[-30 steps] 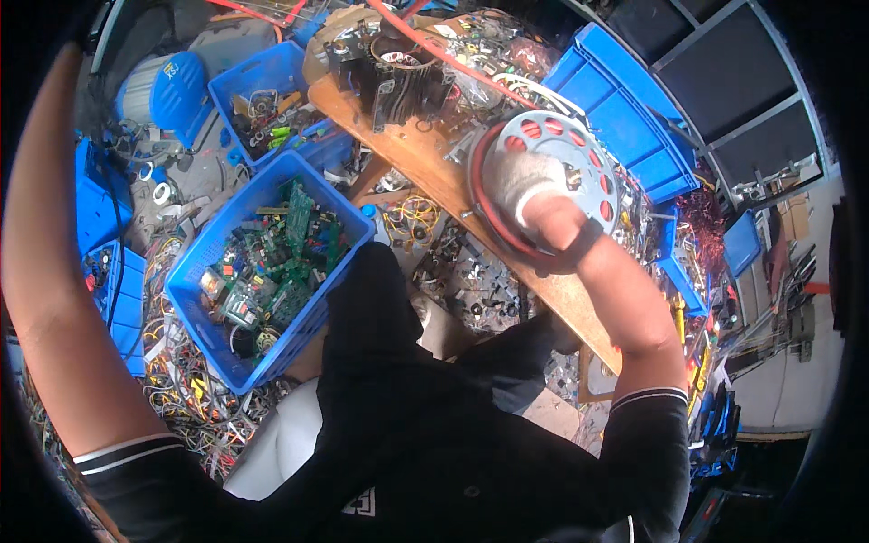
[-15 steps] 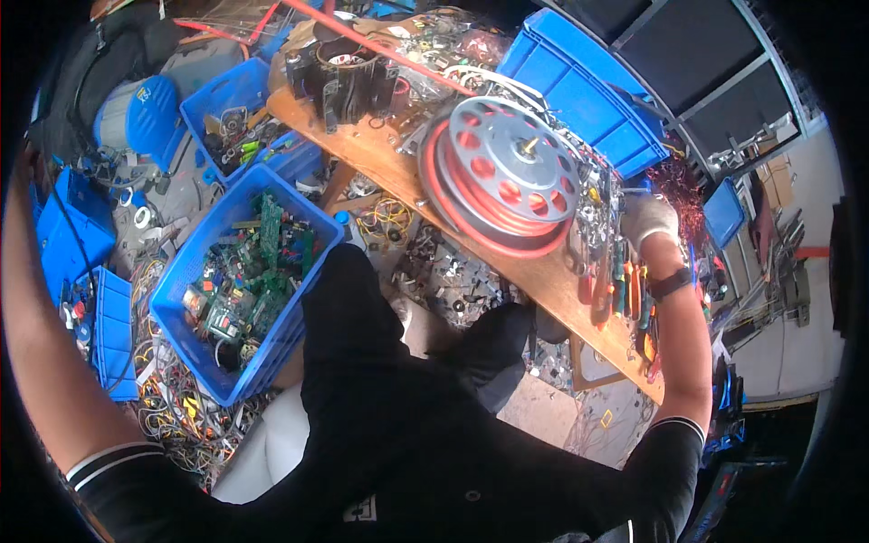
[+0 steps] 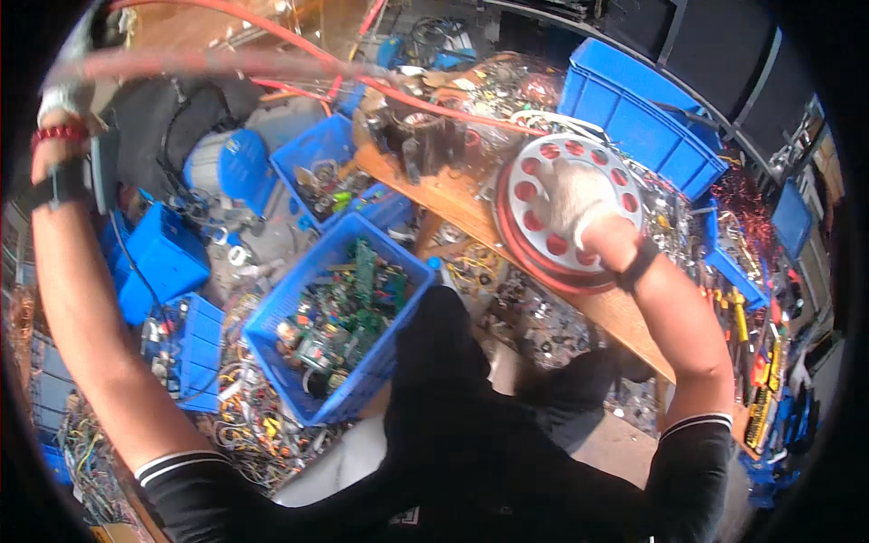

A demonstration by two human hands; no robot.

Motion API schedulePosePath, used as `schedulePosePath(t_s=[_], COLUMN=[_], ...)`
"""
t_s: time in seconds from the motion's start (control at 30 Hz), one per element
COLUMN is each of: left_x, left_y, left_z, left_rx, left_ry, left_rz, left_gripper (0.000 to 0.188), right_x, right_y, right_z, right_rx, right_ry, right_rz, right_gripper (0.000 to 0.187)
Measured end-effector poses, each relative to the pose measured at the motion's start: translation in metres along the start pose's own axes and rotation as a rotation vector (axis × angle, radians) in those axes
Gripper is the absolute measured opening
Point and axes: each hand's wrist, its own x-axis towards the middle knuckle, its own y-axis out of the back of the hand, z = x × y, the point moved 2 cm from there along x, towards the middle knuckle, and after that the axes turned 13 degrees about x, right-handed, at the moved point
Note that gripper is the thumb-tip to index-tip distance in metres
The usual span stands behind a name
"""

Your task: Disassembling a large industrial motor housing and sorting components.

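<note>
The reel [image 3: 544,233] lies flat on the wooden table [image 3: 625,326], close to its near edge. Its upper disc faces up, leaning slightly toward the person, so the axle stands nearly upright. The disc is smooth, pale grey and round, pierced by a ring of circular holes that show red; red hose is wound beneath it.

The right hand [image 3: 579,195], in a whitish knitted glove, rests over the disc's middle; its back hides the fingers, so I cannot tell how tightly they close.

From the reel, the red hose [image 3: 480,120] runs toward the table's far-left corner and beyond. A blurred red length [image 3: 199,63] reaches almost level to the left hand [image 3: 65,100], raised well off the table; whether that hand is clenched on it I cannot tell.

At the table's left end stands a dark metal part [image 3: 416,145] with ribbed sides. Off the near edge sits a blue plastic crate [image 3: 294,376], its long side slanting, heaped with flat green circuit boards [image 3: 362,281].
</note>
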Motion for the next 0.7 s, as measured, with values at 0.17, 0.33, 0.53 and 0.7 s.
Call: schedulePosePath(t_s=[0.17,0.33,0.53,0.7], left_x=[-0.044,-0.083,-0.120,-0.175], left_y=[0.031,0.039,0.025,0.007], left_z=[0.022,0.057,-0.003,-0.062], left_rx=[-0.615,-0.614,-0.543,-0.421], left_ry=[0.060,0.177,0.187,0.054], left_rz=[0.045,0.022,-0.049,-0.337], left_gripper=[0.044,0.045,0.047,0.039], right_x=[0.090,0.183,0.216,0.216], right_y=[0.006,-0.030,-0.027,0.031], right_z=[-0.023,-0.002,0.018,0.018], right_rx=[0.010,-0.046,-0.067,0.039], right_ry=[0.061,0.016,-0.089,-0.074], right_rz=[0.228,0.116,0.144,0.341], right_gripper=[0.031,0.039,0.038,0.038])
